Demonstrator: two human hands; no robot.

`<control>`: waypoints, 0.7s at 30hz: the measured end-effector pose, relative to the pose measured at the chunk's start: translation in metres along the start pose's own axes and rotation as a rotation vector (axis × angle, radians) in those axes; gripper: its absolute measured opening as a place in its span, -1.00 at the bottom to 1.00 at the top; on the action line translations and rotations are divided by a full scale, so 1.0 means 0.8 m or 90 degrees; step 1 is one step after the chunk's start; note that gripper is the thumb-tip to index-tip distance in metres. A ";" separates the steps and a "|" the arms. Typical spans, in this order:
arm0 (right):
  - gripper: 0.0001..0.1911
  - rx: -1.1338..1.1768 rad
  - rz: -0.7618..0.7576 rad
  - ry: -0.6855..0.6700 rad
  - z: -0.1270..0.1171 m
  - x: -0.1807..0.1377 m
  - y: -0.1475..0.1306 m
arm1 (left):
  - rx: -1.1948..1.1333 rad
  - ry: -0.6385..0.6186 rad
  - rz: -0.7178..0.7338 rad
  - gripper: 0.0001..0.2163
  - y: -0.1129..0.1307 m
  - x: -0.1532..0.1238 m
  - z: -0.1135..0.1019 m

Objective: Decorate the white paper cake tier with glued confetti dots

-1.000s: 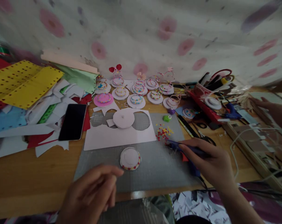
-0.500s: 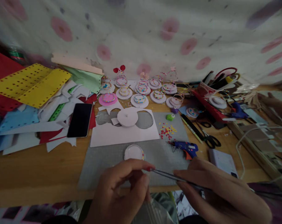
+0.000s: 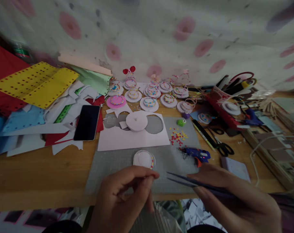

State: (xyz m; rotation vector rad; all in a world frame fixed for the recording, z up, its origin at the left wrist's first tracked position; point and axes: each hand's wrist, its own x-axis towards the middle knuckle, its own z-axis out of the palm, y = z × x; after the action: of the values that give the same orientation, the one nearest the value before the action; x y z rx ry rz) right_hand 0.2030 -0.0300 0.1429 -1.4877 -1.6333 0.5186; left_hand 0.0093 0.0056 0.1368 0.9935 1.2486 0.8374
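Note:
My left hand (image 3: 127, 194) is closed in a pinch, its thumb and forefinger pressed together; a trace of red shows at the fingertips, too small to make out. My right hand (image 3: 236, 197) grips dark metal tweezers (image 3: 181, 178), whose tips are spread and point at the left fingertips across a small gap. Just beyond the left hand, a round white paper disc (image 3: 144, 158) with red and yellow bits along its right edge lies on the grey cutting mat (image 3: 108, 174). Tiny red and yellow pieces (image 3: 178, 137) are scattered on the mat, near a blue glue gun (image 3: 197, 154).
White card with round cutouts (image 3: 132, 140) carries another white disc (image 3: 136, 121). Behind stand several decorated discs (image 3: 149, 103). Left are a phone (image 3: 87, 123) and paper scraps (image 3: 64, 106). Right are scissors (image 3: 222, 147), a pen cup (image 3: 218, 94) and a power strip (image 3: 265, 152).
The tweezers have drawn right, away from my left fingertips, and their tips have spread. My left thumb has closed against the forefinger. Another hand at the right edge has gone from view.

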 end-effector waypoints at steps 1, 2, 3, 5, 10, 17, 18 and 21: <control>-0.85 -0.003 -0.001 -0.004 0.001 0.000 0.001 | 0.001 -0.001 0.004 -0.88 -0.001 0.000 -0.002; -0.86 -0.006 -0.002 -0.009 0.002 0.001 0.001 | 0.003 -0.002 0.008 -0.88 -0.002 0.000 -0.003; -0.87 -0.009 -0.002 -0.013 0.003 0.001 0.001 | 0.007 -0.003 0.011 -0.88 -0.002 -0.001 -0.005; -0.87 0.001 0.005 -0.012 0.007 0.003 0.000 | 0.014 -0.004 0.019 -0.87 -0.004 -0.002 -0.006; -0.81 0.056 0.009 -0.049 0.012 0.008 -0.001 | 0.015 -0.002 0.047 -0.88 -0.007 -0.003 -0.007; -0.77 0.079 0.038 -0.058 0.012 0.005 -0.002 | 0.007 0.005 0.043 -0.88 -0.012 -0.003 -0.005; -0.77 0.083 0.039 -0.050 0.012 0.005 -0.003 | 0.009 0.004 0.041 -0.88 -0.012 -0.003 -0.005; -0.80 0.092 0.053 -0.035 0.014 0.005 -0.002 | 0.010 0.000 0.032 -0.88 -0.010 -0.002 -0.004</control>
State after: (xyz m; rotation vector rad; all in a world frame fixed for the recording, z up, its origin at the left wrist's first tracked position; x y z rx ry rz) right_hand 0.1934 -0.0241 0.1388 -1.4486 -1.5467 0.7149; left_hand 0.0060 0.0013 0.1295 1.0411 1.2370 0.8671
